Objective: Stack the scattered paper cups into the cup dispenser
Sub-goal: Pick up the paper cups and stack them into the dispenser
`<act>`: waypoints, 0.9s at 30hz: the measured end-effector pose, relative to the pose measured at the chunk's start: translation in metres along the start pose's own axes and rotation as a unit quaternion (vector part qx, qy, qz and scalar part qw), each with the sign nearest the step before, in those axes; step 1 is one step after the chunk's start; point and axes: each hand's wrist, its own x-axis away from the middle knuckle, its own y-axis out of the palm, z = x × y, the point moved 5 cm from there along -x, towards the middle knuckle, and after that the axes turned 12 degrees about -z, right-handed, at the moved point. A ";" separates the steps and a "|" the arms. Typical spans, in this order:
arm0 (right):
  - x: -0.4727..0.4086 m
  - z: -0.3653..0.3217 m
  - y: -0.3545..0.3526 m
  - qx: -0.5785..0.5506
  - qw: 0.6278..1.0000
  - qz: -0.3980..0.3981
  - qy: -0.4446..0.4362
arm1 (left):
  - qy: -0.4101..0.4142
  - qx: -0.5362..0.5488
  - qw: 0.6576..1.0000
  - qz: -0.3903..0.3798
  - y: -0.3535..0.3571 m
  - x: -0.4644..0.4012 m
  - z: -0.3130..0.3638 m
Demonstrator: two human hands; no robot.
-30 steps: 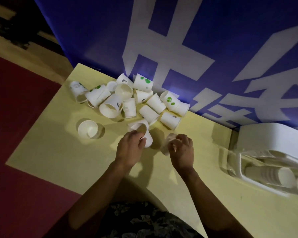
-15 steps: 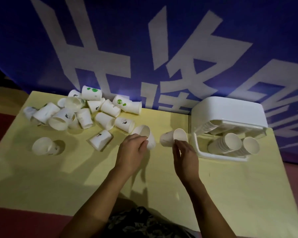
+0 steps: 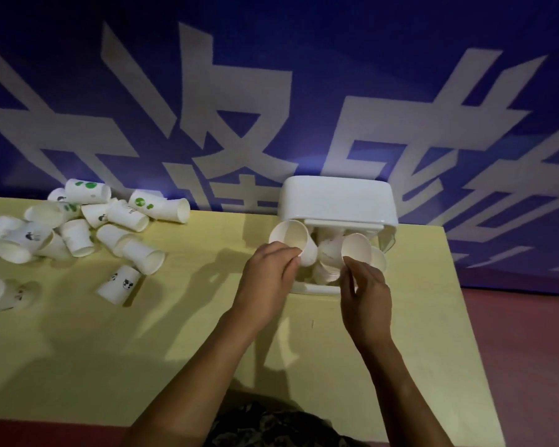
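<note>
My left hand [image 3: 268, 272] pinches a white paper cup [image 3: 289, 235] by its rim, mouth turned toward me, just at the front left of the white cup dispenser [image 3: 336, 200]. My right hand [image 3: 365, 285] holds a second paper cup [image 3: 355, 248] by its rim in front of the dispenser's open side. Stacked cups [image 3: 326, 253] lie inside the dispenser, partly hidden behind the two held cups. A heap of several loose cups [image 3: 78, 224] lies on its side at the far left of the yellow table [image 3: 207, 333].
One cup with small black prints [image 3: 120, 283] lies apart from the heap, and another [image 3: 0, 293] sits near the left edge. A blue banner with large white characters [image 3: 271, 108] hangs right behind the table. The floor to the right is reddish.
Both hands carried their cups rightward from the table's middle to the dispenser's opening. The view swung right, so the cup heap now sits far left.
</note>
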 end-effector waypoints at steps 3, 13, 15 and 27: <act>-0.004 0.027 -0.023 0.012 1.000 0.014 0.017 | 0.025 -0.013 0.999 -0.029 0.025 -0.017 0.025; -0.021 0.077 -0.025 0.068 0.995 -0.065 0.026 | -0.017 -0.127 0.978 -0.162 0.087 -0.051 0.033; -0.027 0.084 -0.015 0.102 0.990 -0.100 0.020 | -0.029 -0.142 0.972 -0.183 0.095 -0.056 0.030; -0.036 0.087 0.004 0.127 0.985 -0.111 0.016 | -0.026 -0.077 0.991 -0.106 0.108 -0.062 0.011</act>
